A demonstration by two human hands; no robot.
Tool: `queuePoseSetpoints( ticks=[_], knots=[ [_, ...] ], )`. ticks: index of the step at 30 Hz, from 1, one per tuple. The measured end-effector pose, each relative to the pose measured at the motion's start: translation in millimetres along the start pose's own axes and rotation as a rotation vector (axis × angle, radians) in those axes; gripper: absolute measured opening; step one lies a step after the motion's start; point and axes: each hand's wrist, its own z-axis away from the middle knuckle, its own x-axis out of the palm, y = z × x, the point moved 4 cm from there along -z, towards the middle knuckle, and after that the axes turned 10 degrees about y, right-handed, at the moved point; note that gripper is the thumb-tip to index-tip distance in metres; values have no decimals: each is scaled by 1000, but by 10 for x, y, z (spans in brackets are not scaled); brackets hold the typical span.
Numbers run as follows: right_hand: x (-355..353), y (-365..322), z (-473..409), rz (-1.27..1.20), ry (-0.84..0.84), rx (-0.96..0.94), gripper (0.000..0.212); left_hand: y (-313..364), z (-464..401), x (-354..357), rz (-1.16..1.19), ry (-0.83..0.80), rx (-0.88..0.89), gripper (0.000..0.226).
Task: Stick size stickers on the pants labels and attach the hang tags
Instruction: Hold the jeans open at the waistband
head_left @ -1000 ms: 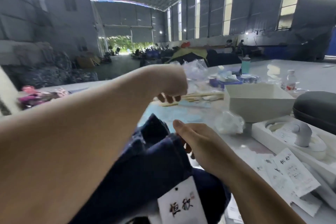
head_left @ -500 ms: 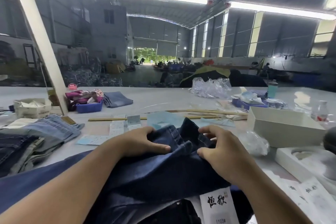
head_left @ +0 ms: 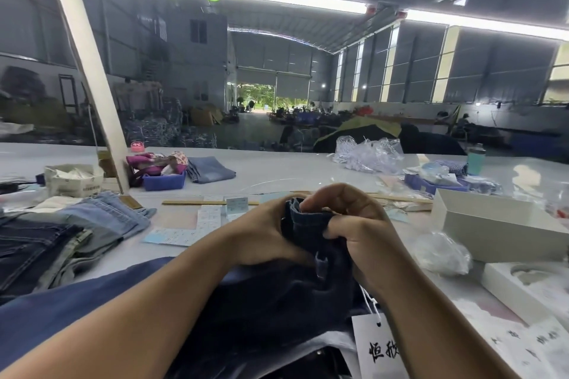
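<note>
Bunching dark denim pants (head_left: 308,295), left hand (head_left: 261,237) and right hand (head_left: 357,224) gripping its thick waistband.

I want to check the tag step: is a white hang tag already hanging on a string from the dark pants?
Yes, a white hang tag hangs by a thin white string from the dark pants, just below the right hand.

Two hands, left (head_left: 261,234) and right (head_left: 366,234), one dark pants (head_left: 277,301) between them, one hang tag (head_left: 377,348) at five o'clock, one blue tray (head_left: 164,182) at ten o'clock, one white box (head_left: 492,224) at three o'clock
</note>
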Motion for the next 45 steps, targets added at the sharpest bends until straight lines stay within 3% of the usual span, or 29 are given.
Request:
queuePoseSetpoints(
  ticks=[2,4,7,9,12,15,17,21,24,26,29,30,33,35,40,42,44,45],
  knots=[
    [-6,-7,-4,6,48,19,37,-15,16,-13,19,47,18,54],
    [-81,-33,8,212,160,-19,32,-14,24,-62,-19,104,57,42],
    [-144,-95,136,525,284,-32,45,-1,-7,-261,-22,309,107,44],
    [-31,-88,248,491,209,17,58,1,0,-441,29,517,97,53],
    [309,27,306,346,28,92,75,64,62,-571,15,712,102,49],
    [585,137,210,206,6,134,73,141,125,-617,-59,774,157,39],
    [682,163,138,188,62,126,61,136,160,-718,-30,805,144,46],
    [773,191,78,95,150,131,54,-19,228,-976,158,729,47,74],
    [835,157,44,-227,138,219,43,-249,335,-1106,263,523,-177,87],
    [877,115,17,-391,90,299,41,-377,460,-1126,341,357,-301,74],
    [962,98,-11,-441,56,391,46,-487,625,-1099,580,223,-458,33],
    [992,117,-23,-451,51,423,50,-495,667,-1081,664,193,-508,33],
    [1120,189,-37,-499,-4,518,65,-550,733,-1067,765,222,-597,42],
    [1210,247,-58,-552,-64,577,64,-554,764,-1096,836,280,-578,65],
    [1464,216,-166,-668,-167,552,33,-502,831,-1317,942,161,-481,95],
    [1619,181,-208,-702,-219,535,28,-575,862,-1411,903,201,-477,76],
    [1800,144,-234,-746,-264,540,28,-755,860,-1521,744,401,-491,30],
    [1897,117,-245,-759,-263,544,27,-791,879,-1575,729,462,-462,20]
  ],
)
